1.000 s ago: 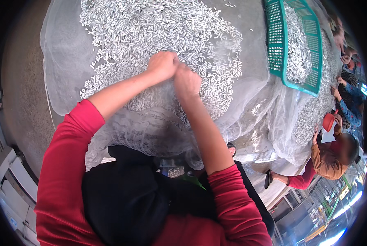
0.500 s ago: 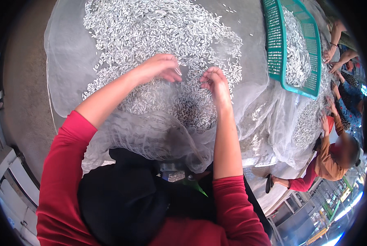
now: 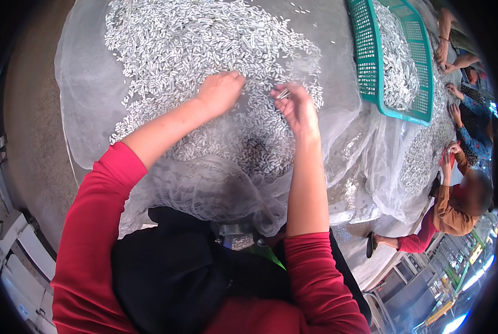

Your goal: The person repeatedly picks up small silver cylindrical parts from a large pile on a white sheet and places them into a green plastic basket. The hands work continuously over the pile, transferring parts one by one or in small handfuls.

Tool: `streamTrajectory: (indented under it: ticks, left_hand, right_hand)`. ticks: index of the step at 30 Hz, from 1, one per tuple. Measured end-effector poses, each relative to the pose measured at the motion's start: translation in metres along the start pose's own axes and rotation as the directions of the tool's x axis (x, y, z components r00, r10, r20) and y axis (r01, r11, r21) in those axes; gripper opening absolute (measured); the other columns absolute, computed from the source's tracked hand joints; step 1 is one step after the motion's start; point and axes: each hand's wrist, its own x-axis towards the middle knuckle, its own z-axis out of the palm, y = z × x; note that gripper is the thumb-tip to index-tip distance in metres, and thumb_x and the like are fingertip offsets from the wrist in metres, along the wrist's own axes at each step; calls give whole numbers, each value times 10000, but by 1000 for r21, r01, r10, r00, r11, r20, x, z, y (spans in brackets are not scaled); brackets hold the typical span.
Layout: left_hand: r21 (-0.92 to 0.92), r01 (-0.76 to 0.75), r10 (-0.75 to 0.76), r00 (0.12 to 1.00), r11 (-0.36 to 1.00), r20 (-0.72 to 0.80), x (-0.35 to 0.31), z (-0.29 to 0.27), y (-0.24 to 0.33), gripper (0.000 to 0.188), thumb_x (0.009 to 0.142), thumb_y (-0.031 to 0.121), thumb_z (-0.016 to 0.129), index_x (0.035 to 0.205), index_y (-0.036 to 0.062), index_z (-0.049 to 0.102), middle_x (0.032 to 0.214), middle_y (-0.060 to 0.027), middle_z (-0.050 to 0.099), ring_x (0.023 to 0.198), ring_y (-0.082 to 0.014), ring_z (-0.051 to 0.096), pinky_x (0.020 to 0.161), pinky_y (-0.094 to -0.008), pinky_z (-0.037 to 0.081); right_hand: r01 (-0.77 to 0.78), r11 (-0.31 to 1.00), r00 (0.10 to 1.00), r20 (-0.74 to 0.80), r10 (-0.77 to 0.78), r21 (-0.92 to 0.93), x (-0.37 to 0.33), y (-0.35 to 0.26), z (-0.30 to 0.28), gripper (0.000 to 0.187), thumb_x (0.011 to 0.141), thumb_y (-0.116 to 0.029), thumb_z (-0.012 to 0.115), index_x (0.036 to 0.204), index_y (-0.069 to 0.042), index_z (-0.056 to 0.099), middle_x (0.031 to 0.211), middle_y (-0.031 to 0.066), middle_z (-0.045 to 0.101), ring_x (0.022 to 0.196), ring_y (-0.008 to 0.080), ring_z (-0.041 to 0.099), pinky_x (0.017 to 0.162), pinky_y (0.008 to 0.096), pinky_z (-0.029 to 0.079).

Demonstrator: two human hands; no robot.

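Observation:
A broad heap of small, elongated silvery-white pieces (image 3: pixel 188 42) lies on a sheer mesh cloth (image 3: pixel 85 106) over the table. My left hand (image 3: pixel 222 92) rests over the middle of the heap, knuckles up and fingers curled down into it. What its fingertips hold, if anything, is hidden beneath the hand. To its right, my right hand (image 3: pixel 298 108) is raised slightly over the heap, palm partly turned inward. A few of the slim silvery pieces (image 3: pixel 283 94) are pinched between its thumb and fingers. Darker pieces (image 3: pixel 257 150) lie in the heap's near part.
At the far right stands a green plastic basket (image 3: pixel 380 83) filled with similar pieces. Beyond it, several other people's hands (image 3: pixel 448 158) work along another spread of pieces (image 3: pixel 427 153). Bunched mesh (image 3: pixel 227 192) hangs at the table's near edge. Scattered pieces lie at the top.
My left hand has turned knuckles up and lowered its fingers into the heap. My right hand has opened from a curl into a pinch that shows silvery pieces. The view has shifted slightly.

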Motion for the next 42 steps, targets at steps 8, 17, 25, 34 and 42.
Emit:
streamTrajectory:
  ticks: [8, 17, 25, 34, 42]
  left_hand:
    - [71, -14, 9, 997, 997, 72, -4, 8, -4, 133, 800, 130, 622, 855, 18, 575, 866, -139, 593, 858, -326, 612, 719, -423, 507]
    - [168, -46, 43, 999, 985, 21, -18, 5, -5, 155, 756, 65, 559, 877, -6, 625, 912, -158, 628, 877, -300, 629, 711, -396, 534]
    - [255, -39, 32, 999, 966, 30, -27, 3, -5, 157, 738, 36, 545, 870, -15, 614, 879, -154, 622, 874, -287, 631, 687, -378, 539]
    - [-377, 181, -151, 983, 908, 109, -39, -21, -7, 150, 783, 125, 596, 910, 47, 616, 863, -99, 638, 835, -263, 635, 733, -392, 509]
    - [-882, 428, -30, 897, -197, 442, -62, -60, -52, 341, 840, 109, 551, 1168, 17, 530, 905, -16, 587, 772, -94, 532, 667, -264, 457]
  right_hand:
    - [-53, 934, 998, 9, 60, -354, 30, -2, 20, 341, 883, -153, 493, 1163, 33, 553, 724, 10, 495, 526, 90, 392, 446, 225, 314]
    - [356, -39, 883, 349, -312, -934, 30, -5, 20, 235, 766, -122, 655, 997, -160, 674, 853, 86, 664, 720, 216, 649, 679, 340, 529]
    - [221, -652, 918, 380, -112, -725, 29, 2, 59, 189, 788, -129, 590, 941, -34, 648, 954, 133, 670, 892, 291, 665, 793, 358, 532]
    - [81, -183, 982, 110, -154, -980, 25, -7, 44, 229, 742, -280, 652, 907, -123, 667, 965, 132, 681, 920, 292, 649, 811, 395, 504]
    - [100, 989, 921, 387, -50, -111, 19, -15, -2, 98, 801, -81, 518, 893, -58, 543, 819, 42, 563, 727, 163, 554, 588, 270, 381]
